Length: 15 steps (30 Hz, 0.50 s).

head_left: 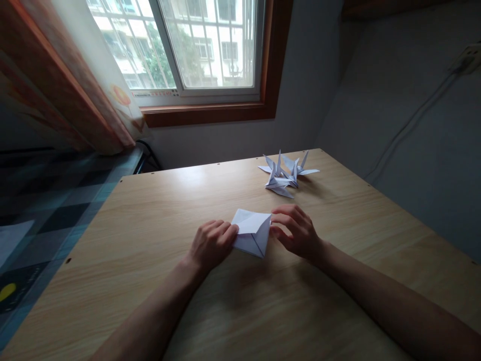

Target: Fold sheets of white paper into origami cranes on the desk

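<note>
A white sheet of paper [246, 224], folded into a small squarish shape with a raised flap, is held just above the table. My left hand [212, 243] is closed on its left edge, thumb on top. At the paper's right corner is my right hand [298, 233], its fingers curved and spread, with a gap between thumb and forefinger. The fingertips are at or very near the paper's edge; whether they touch it I cannot tell. Beyond the hands, several white folded paper cranes [281, 183] sit bunched together on the table.
The pale wooden table [169, 210] extends under both arms. To the left lies a checked cloth surface [48, 200], below an orange curtain [56, 75]. A barred window [210, 45] is behind the table, and a cable [413, 118] hangs along the right wall.
</note>
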Each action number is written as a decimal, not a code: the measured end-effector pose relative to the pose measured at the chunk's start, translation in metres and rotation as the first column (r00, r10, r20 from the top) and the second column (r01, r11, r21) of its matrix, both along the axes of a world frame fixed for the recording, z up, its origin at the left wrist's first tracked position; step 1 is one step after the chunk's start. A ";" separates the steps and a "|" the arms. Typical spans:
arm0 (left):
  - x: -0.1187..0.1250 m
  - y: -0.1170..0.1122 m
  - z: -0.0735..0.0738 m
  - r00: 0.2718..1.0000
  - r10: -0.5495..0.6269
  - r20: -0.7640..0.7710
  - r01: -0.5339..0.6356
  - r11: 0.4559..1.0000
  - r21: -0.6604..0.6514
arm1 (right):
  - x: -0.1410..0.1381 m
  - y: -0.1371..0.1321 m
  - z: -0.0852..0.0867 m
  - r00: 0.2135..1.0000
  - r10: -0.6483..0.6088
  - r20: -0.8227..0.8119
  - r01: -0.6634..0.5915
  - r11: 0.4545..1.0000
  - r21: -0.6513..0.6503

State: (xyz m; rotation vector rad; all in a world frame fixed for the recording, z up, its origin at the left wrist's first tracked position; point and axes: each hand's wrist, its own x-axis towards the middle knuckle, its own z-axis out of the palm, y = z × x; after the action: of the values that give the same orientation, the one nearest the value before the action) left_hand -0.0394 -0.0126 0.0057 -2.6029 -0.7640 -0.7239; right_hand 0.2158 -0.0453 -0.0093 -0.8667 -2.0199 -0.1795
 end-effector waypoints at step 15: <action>0.017 -0.016 0.007 0.999 -0.039 0.036 0.034 0.992 0.119 | -0.028 0.002 -0.004 0.887 0.215 0.410 -0.080 0.943 -0.322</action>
State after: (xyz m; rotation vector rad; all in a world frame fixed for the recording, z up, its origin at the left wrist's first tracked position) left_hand -0.0226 -0.0285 0.0131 -2.5092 -0.6650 -0.8068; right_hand 0.1873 -0.0436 -0.0134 -0.9075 -2.5800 0.0233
